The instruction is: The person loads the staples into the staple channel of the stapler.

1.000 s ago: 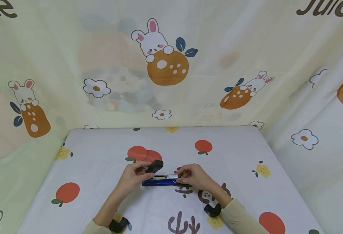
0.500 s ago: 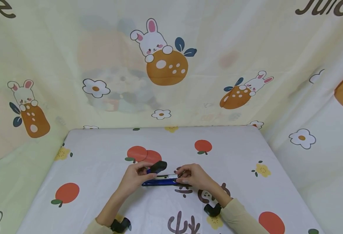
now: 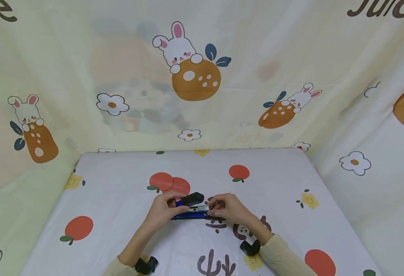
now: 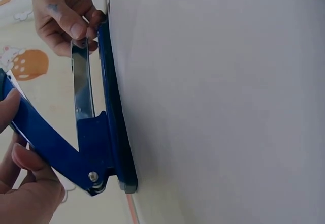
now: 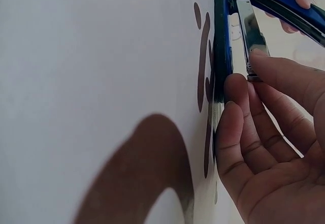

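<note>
A blue stapler point(image 3: 190, 216) stands on the table with its top raised on the hinge. My left hand point(image 3: 161, 210) grips that raised top arm point(image 4: 50, 138), thumb on one side and fingers on the other. The metal staple magazine point(image 4: 83, 89) lies exposed, lifted a little off the base point(image 4: 116, 107). My right hand point(image 3: 229, 209) pinches the magazine's front end between thumb and fingers, its lower fingertips near the base's tip. In the right wrist view, the fingers point(image 5: 274, 71) cover that front end, so whether staples sit inside cannot be seen.
The table point(image 3: 274, 184) wears a white cloth printed with fruit and flowers. Printed curtains point(image 3: 136, 57) hang behind it and on both sides. A black strap piece point(image 3: 250, 248) sits at the right wrist, another point(image 3: 146, 265) at the left.
My left hand has moved a little to the right, and the stapler's top arm has swung lower toward the magazine. The right hand has stayed in place on the magazine's end.
</note>
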Demonstrator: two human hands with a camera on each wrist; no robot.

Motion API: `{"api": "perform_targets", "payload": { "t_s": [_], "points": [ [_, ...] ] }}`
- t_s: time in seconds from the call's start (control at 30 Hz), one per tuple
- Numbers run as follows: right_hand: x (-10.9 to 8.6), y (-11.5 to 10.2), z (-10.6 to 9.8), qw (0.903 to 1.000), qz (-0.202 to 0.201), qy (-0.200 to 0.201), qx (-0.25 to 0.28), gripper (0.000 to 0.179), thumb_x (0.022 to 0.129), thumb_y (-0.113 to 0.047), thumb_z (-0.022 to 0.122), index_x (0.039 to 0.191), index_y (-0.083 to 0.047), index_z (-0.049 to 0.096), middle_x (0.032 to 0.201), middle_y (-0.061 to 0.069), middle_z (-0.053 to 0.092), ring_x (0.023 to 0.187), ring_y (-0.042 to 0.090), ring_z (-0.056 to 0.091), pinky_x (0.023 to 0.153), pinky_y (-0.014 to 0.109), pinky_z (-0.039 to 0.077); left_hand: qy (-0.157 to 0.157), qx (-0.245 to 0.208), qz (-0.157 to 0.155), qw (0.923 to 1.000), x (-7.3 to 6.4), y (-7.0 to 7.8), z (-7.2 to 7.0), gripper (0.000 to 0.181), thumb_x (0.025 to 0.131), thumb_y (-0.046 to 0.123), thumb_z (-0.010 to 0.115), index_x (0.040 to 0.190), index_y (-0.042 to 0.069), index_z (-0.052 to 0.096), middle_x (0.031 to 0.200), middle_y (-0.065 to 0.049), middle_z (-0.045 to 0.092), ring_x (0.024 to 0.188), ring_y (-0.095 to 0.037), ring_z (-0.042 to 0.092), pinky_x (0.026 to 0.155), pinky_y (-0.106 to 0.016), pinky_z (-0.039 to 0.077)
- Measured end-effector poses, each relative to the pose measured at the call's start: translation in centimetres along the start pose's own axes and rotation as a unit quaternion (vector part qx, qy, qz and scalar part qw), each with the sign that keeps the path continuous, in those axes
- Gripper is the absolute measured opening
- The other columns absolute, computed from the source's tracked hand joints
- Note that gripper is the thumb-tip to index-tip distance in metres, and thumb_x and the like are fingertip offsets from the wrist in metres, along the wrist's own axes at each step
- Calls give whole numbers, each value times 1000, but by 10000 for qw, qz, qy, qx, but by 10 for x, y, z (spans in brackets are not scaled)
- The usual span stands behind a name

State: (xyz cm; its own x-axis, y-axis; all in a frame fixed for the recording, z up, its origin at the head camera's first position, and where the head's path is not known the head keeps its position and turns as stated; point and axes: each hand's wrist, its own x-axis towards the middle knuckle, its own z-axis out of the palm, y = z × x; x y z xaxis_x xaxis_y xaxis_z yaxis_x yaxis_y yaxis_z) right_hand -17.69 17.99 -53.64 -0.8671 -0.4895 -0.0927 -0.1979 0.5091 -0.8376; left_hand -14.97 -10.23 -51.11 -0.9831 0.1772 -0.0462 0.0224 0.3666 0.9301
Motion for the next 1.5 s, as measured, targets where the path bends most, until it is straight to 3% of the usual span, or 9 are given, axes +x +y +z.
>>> {"api": "perform_targets", "payload": {
  "t_s": [0.6, 1.0, 1.5],
  "points": [
    [0, 0, 1, 10000, 88, -21, 34, 17, 91, -19, 84, 106, -12, 78, 91, -1, 77, 79, 9, 68, 70, 20, 54, -28, 430, 310, 9986, 5, -2, 12, 29, 83, 17, 91, 110, 12, 82, 75, 0, 53, 70, -11, 47, 58, -20, 36],
    [0, 1, 0, 9999, -11, -18, 154, 20, 91, -16, 85, 108, -8, 78, 92, 5, 77, 79, 12, 67, 69, 20, 53, -94, 1159, 474, 9921, 6, -1, 21, 26, 84, 17, 90, 109, 13, 83, 98, -4, 72, 80, -15, 52, 65, -23, 41],
    [2, -1, 1, 9998, -39, -88, 179, 17, 91, -10, 83, 106, -6, 77, 92, 7, 78, 79, 12, 69, 69, 19, 54, -136, 1536, 674, 9857, 9, 1, 27, 28, 83, 13, 89, 110, 9, 82, 104, -8, 75, 76, -13, 52, 64, -22, 43]
  ]
}}
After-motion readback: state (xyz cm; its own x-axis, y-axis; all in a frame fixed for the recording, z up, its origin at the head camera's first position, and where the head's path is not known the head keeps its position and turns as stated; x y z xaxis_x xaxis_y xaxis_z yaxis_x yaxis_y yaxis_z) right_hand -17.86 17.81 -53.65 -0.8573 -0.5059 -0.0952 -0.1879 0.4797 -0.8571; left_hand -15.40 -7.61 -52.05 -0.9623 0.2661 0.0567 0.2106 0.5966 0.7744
